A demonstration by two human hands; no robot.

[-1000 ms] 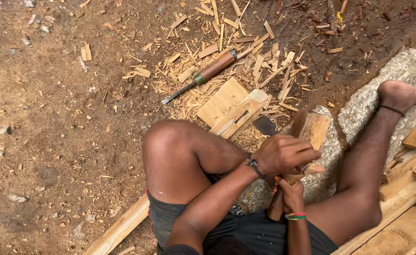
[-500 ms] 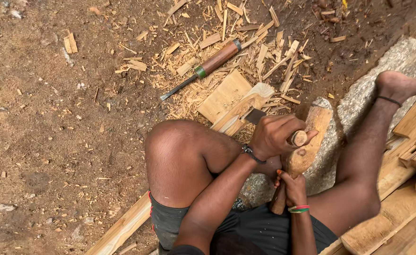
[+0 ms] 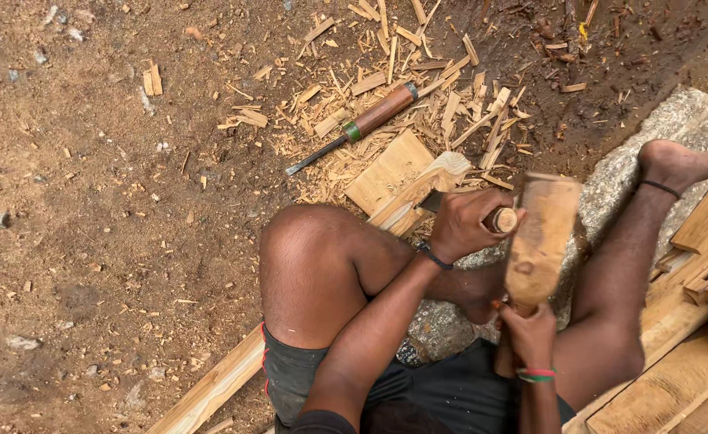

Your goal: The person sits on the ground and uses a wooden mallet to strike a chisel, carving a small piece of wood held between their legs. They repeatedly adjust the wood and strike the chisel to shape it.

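My right hand (image 3: 529, 336) grips the wooden mallet (image 3: 540, 237), raised just beside the chisel handle (image 3: 502, 219) fisted in my left hand (image 3: 468, 223).

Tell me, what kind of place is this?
Probably an outdoor wood-carving spot: bare dirt ground, wood chips strewn about, a spare chisel lying there, and a wooden mallet in the right hand.
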